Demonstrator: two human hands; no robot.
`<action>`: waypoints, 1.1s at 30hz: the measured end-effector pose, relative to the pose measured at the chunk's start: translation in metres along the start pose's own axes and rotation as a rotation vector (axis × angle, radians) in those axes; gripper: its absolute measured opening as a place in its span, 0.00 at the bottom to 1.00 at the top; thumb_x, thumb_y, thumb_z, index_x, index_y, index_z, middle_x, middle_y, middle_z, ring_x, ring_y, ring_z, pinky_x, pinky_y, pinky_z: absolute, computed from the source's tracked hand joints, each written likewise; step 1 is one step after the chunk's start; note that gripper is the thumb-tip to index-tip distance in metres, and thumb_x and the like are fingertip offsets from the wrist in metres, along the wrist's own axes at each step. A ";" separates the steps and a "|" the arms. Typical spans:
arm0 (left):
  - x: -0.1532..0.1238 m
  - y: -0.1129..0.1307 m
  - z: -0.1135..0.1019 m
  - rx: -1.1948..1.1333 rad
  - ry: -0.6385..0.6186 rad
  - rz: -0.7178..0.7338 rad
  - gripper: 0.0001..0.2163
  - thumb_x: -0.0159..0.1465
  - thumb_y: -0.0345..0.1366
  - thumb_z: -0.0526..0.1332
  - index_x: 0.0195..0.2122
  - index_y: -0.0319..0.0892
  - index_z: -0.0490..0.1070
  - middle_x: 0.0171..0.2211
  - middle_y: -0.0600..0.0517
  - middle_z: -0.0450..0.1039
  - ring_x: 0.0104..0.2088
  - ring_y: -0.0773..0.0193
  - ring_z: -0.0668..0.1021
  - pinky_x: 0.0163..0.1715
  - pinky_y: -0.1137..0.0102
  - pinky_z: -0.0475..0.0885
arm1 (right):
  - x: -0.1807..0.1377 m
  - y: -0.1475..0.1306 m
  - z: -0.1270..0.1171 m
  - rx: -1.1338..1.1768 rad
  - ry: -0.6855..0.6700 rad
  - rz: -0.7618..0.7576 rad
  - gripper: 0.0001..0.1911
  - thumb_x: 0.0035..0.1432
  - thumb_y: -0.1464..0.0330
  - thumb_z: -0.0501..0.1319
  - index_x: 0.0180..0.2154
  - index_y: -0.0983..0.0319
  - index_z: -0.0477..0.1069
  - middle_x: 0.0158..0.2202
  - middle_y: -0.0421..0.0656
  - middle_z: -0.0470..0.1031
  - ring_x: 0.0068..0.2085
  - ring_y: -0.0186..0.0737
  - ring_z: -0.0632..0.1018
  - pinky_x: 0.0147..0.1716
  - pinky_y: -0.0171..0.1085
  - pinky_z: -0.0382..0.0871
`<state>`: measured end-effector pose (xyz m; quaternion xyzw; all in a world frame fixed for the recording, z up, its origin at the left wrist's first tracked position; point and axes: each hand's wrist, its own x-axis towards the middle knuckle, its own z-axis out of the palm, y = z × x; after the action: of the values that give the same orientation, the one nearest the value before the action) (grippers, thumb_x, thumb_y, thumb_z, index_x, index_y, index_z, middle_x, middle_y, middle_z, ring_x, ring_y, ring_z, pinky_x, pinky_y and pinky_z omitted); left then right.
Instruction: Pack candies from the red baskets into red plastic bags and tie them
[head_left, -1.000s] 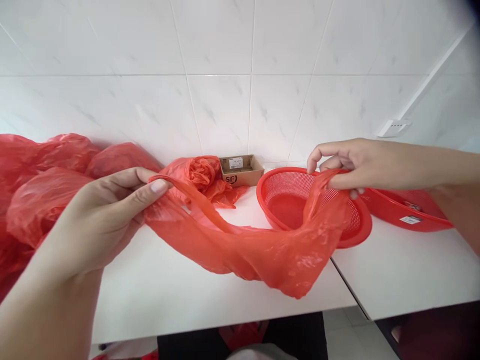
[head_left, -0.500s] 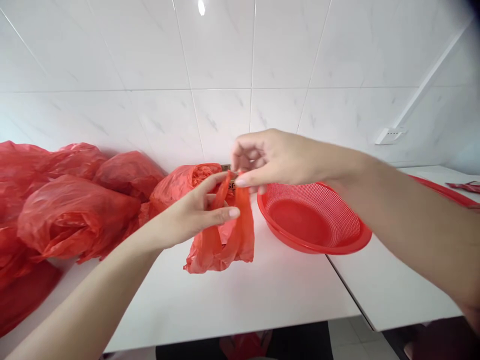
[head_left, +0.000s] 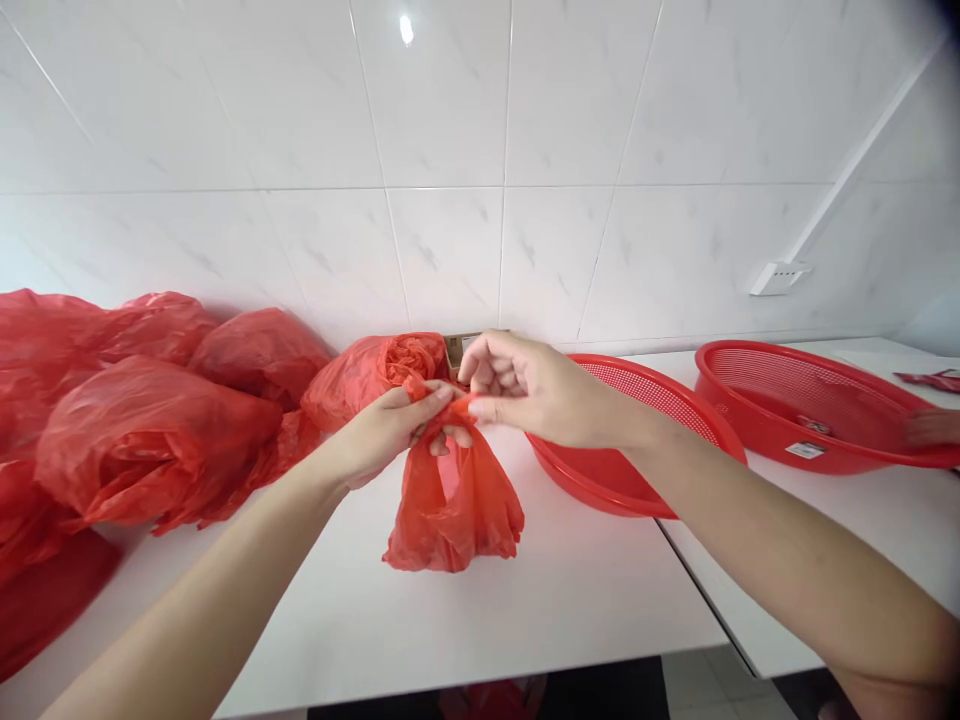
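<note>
The red plastic bag (head_left: 454,510), stretched wide a second earlier, had been gathered into a bundle just left of the red basket (head_left: 592,488), its bottom resting on the worktop (head_left: 525,620). Its handles were pinched tight by the left hand (head_left: 390,425) and the right hand (head_left: 525,385).

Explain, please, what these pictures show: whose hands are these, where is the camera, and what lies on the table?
No machine here: a person works with bare hands, and the camera sits on their head, looking forward and down. The left hand and the right hand both pinch the top of a red plastic bag, whose bottom rests on the white table. A heap of red bags lies to the left; a near red mesh basket and a far red mesh basket stand to the right.
</note>
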<state>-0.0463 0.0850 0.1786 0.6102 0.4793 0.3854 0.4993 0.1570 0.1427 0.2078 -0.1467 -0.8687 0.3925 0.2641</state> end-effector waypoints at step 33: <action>-0.099 -0.091 -0.049 0.590 0.351 -0.259 0.22 0.64 0.56 0.51 0.29 0.45 0.74 0.29 0.51 0.76 0.34 0.59 0.78 0.37 0.67 0.75 | -0.051 0.088 -0.015 -0.613 -0.029 0.349 0.15 0.67 0.62 0.47 0.30 0.58 0.64 0.24 0.37 0.72 0.26 0.36 0.71 0.28 0.36 0.57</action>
<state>-0.1356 0.0047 0.1000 0.5867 0.7217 0.2629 0.2565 0.2118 0.1852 0.1316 -0.3601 -0.9115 0.1547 0.1244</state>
